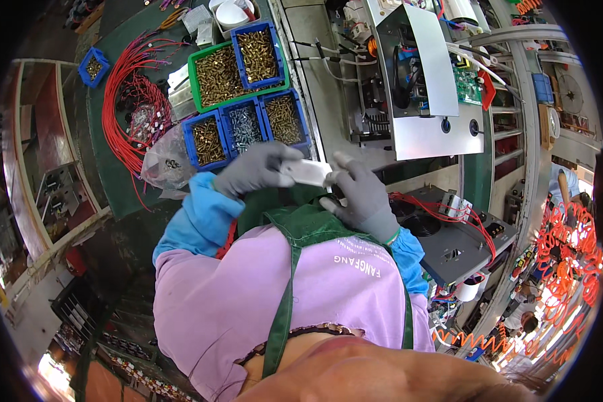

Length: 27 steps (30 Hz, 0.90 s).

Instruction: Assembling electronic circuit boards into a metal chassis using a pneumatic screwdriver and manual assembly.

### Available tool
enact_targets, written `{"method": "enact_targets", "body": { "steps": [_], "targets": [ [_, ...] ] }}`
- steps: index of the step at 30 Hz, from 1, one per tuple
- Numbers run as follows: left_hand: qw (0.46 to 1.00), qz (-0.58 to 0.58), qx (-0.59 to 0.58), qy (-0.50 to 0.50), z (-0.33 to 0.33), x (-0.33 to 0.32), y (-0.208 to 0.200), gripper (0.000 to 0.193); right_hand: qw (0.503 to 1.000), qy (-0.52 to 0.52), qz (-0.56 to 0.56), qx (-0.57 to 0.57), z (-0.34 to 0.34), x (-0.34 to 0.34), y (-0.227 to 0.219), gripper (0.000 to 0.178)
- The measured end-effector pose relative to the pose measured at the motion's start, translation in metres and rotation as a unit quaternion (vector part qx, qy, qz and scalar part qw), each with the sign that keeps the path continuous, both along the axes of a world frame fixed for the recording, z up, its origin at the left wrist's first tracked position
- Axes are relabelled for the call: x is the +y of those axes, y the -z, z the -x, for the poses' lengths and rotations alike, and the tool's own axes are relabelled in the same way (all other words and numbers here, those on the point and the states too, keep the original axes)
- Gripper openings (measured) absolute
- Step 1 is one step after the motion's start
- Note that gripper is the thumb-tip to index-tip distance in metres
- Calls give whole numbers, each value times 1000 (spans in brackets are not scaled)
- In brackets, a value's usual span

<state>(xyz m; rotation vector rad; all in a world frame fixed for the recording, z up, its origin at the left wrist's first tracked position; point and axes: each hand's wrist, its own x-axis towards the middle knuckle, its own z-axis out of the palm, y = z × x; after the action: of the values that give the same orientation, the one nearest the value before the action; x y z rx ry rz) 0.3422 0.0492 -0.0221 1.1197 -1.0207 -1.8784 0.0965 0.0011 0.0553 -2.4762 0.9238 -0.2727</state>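
Observation:
A small flat whitish piece (308, 172), perhaps a metal plate, is held level in front of my chest. My left hand (253, 171), in a grey glove, closes on its left end. Fingers of my right hand (363, 199), also gloved in grey, grip its right end. Just beyond my left hand stand blue bins of small fasteners: a bin of brass-coloured ones (208, 142), one of silver screws (244, 127) and another of brass-coloured pieces (283, 119). My fingers hide part of the piece.
Behind the blue bins sits a green bin (195, 80) of brass fittings. Red wires (114, 100) and a clear plastic bag (164, 164) lie to the left. An opened metal housing (435, 137) stands at the far right; a black panel with red wires (442, 241) is nearer.

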Motion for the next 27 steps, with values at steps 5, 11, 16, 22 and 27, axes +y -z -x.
{"method": "enact_targets", "body": {
  "steps": [5, 11, 16, 22, 27],
  "targets": [
    [998, -54, 2, -9, 14, 13, -17, 49, 997, 15, -72, 28, 13, 14, 8, 29],
    [665, -68, -743, -29, -103, 12, 86, 41, 987, 126, -46, -90, 44, 28, -10, 28],
    [687, -141, -712, 28, -86, 0, 108, 67, 923, 181, -204, -272, 75, 41, -30, 25],
    [684, 31, -727, -51, -148, 2, 183, 48, 858, 249, -195, -405, 131, 91, -92, 25],
    [692, 117, -713, -1, -143, -38, 197, 48, 860, 375, 79, -336, 200, 141, -139, 26]
  ]
}}
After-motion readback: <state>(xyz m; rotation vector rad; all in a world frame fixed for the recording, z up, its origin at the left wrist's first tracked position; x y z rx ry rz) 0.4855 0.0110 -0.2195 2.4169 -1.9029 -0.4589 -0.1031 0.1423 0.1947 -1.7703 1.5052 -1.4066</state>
